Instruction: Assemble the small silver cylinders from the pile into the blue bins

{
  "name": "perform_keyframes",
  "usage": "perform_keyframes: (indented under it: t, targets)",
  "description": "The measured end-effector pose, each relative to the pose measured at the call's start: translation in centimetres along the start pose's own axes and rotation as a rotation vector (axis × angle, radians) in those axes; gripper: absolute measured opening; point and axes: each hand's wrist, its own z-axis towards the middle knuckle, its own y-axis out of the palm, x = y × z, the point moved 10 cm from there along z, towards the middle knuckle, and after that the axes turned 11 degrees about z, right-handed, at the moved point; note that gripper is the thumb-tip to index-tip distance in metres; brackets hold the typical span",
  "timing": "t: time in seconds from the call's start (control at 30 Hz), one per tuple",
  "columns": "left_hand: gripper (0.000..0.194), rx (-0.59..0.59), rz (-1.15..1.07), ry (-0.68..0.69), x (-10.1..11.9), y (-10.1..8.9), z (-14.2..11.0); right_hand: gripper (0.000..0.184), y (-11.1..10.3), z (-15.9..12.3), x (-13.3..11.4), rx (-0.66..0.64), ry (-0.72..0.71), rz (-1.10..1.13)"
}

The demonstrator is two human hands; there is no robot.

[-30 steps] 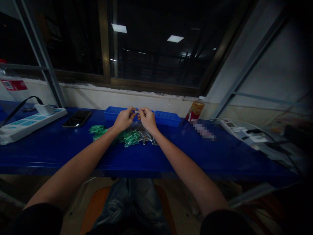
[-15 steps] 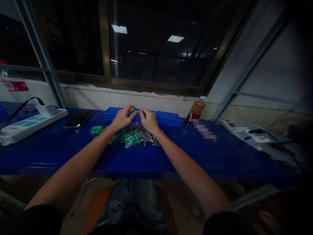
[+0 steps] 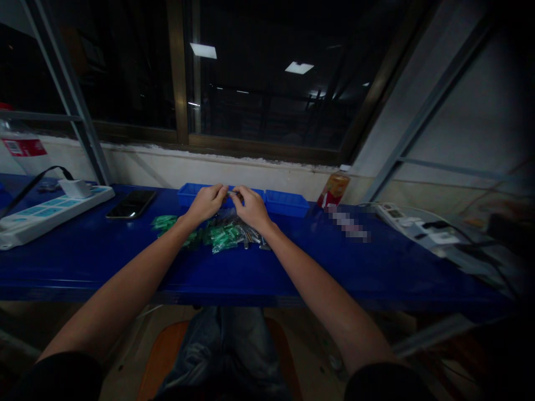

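Left hand [image 3: 205,204] has narrowed its pinch since half a second ago; it and the right hand [image 3: 253,211], fingertips nearly closed, hold a thin piece [image 3: 231,193] between them, near blue trays [image 3: 288,209] and green packets [image 3: 224,237] on the table [image 3: 326,273].

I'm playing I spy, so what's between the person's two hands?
In the head view, a small thin piece sits between the left hand and the right hand. It's too small to tell what it is.

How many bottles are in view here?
2: a clear bottle at the far left, behind a white power strip, and an amber bottle to the right of the blue bins. The dark right edge could hide more.
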Motion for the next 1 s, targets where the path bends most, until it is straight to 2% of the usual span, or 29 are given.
perform_keyframes:
  t: [0.07, 0.23, 0.37, 0.43, 0.5, 0.63, 0.7, 0.77, 0.9, 1.0]
  targets:
    - [0.030, 0.020, -0.053, 0.014, 0.0, -0.2, -0.1, 0.024, -0.2, 0.1, 0.4, 0.022, 0.031, -0.007]
    - [0.025, 0.002, -0.102, 0.088, 0.6, 0.1, 0.0, 0.035, 0.0, 0.2, 1.3, 0.021, 0.082, 0.012]
    - [0.028, 0.007, -0.008, 0.066, 0.4, 0.0, 0.0, 0.024, -0.1, 0.0, 1.0, 0.015, 0.065, 0.069]
    - [0.033, 0.006, 0.038, 0.050, 0.4, -0.2, 0.0, 0.029, 0.0, -0.1, 0.4, 0.001, 0.032, 0.073]
    - [0.037, 0.000, 0.049, 0.042, 0.4, -0.2, 0.1, 0.025, 0.0, -0.2, -0.3, -0.012, -0.013, 0.051]
    - [0.044, -0.073, -0.015, 0.025, -0.6, 1.0, 0.1, 0.018, 0.1, -0.1, -0.5, -0.025, -0.030, -0.022]
    - [0.039, -0.162, -0.009, -0.018, -2.2, 2.5, 0.0, 0.022, -0.3, 0.0, 0.8, 0.000, 0.021, -0.074]
    - [0.024, -0.227, 0.115, -0.067, -4.4, 3.8, -0.3, 0.027, -1.2, 0.0, 2.8, 0.053, 0.093, -0.130]
    - [0.043, -0.433, 0.287, -0.060, -7.3, 6.6, -1.3, 0.025, -3.3, -0.4, 7.3, 0.136, 0.225, -0.246]
    - [0.040, -0.506, 0.330, -0.084, -8.3, 7.4, -1.7, 0.022, -4.0, -0.9, 9.7, 0.136, 0.303, -0.304]
